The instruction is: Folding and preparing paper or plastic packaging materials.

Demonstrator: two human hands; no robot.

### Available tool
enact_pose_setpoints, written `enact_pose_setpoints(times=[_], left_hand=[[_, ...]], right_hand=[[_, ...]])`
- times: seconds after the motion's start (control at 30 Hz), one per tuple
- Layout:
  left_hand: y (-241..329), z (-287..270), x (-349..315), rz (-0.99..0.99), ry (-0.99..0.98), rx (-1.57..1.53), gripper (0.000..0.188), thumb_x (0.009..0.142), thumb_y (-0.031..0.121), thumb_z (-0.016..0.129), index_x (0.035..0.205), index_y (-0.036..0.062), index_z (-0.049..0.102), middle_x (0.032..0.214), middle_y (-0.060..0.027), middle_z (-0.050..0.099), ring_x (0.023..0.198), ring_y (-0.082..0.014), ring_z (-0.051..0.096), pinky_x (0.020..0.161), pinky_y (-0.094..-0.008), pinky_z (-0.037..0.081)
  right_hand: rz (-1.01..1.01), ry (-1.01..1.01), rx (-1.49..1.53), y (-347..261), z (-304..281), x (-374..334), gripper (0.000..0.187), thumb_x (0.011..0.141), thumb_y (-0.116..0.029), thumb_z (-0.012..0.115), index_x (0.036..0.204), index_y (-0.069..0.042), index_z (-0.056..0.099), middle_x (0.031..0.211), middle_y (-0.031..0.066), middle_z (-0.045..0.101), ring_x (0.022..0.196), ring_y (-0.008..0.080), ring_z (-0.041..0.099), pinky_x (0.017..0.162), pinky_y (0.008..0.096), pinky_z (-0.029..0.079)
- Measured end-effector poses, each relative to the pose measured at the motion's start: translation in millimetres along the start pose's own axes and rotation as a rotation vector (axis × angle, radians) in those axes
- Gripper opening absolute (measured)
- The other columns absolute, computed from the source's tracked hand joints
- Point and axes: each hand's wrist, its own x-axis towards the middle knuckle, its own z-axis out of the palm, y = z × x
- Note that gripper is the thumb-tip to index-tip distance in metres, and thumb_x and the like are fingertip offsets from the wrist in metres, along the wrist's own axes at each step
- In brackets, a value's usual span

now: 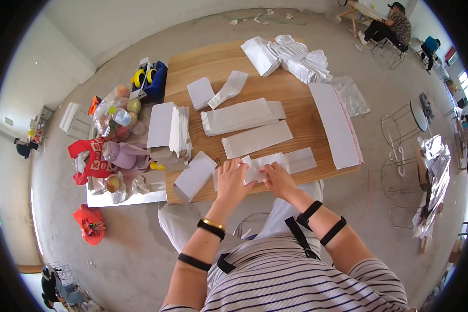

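Note:
A long, narrow white paper sleeve lies across the near edge of the wooden table. My left hand is closed on its left part, fingers bent over a raised bit of paper and thumb pointing right. Just to the right, my right hand has its fingers curled down onto the same sleeve. Beyond them lie a flat white paper strip and a stack of long white sleeves. Left of my left hand sits a white paper piece. What my fingertips pinch is partly hidden.
An upright stack of white cards stands at the table's left. Bundled white paper lies at the far side, and a long white box along the right edge. A blue tape dispenser and bagged fruit crowd the left side.

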Motion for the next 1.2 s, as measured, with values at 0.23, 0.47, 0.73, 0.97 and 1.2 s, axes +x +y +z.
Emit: enact_pose_setpoints(times=[0.23,0.47,0.73,0.97,1.2], left_hand=[[-57.2,-7.7,-3.9,-0.191,0.058,-0.089,0.021,0.077,0.018,0.075,0.092,0.0057,0.068,0.101,-0.0097,0.062,0.1,-0.0284,0.058,0.086,-0.0419,0.047],[-130.7,-82.1,-72.1,-0.621,0.183,0.142,0.043,0.083,0.015,0.07,0.123,0.0052,0.058,0.12,-0.0156,0.059,0.112,-0.0338,0.055,0.096,-0.0441,0.044],[11.4,-12.6,-11.5,0.104,-0.032,-0.09,0.055,0.088,0.02,0.065,0.136,0.0,0.046,0.141,-0.0211,0.047,0.133,-0.0369,0.042,0.109,-0.0463,0.036],[45.0,95.3,9.6,0.304,-0.326,0.202,0.081,0.095,0.051,0.05,0.149,-0.0052,0.029,0.159,-0.0208,0.023,0.15,-0.0342,0.017,0.121,-0.044,0.018],[33.6,117.9,7.5,0.289,-0.352,0.339,0.086,0.096,0.058,0.043,0.152,-0.0045,0.025,0.161,-0.0198,0.019,0.151,-0.0326,0.013,0.122,-0.0445,0.012]], right_hand=[[-0.017,0.038,-0.014,4.5,6.8,1.8,0.027,0.082,-0.009,0.065,0.107,-0.012,0.055,0.104,0.0131,0.056,0.099,0.0357,0.059,0.086,0.0462,0.05],[0.025,0.035,0.002,-6.6,-4.1,4.7,0.021,0.085,-0.01,0.064,0.105,-0.01,0.056,0.098,0.0133,0.059,0.095,0.0331,0.062,0.079,0.0442,0.051],[0.212,0.431,0.014,61.6,-72.1,-17.4,0.024,0.085,-0.015,0.067,0.106,-0.008,0.06,0.097,0.0125,0.065,0.09,0.031,0.065,0.078,0.0415,0.052],[0.605,0.48,-0.275,106.3,-67.9,-26.3,0.033,0.083,-0.03,0.071,0.106,-0.01,0.057,0.1,0.0123,0.067,0.1,0.0325,0.063,0.087,0.0449,0.05],[0.717,0.312,-0.099,106.3,-72.1,-24.5,0.023,0.083,-0.03,0.071,0.088,-0.01,0.06,0.088,0.0082,0.066,0.089,0.0301,0.065,0.08,0.0436,0.052]])
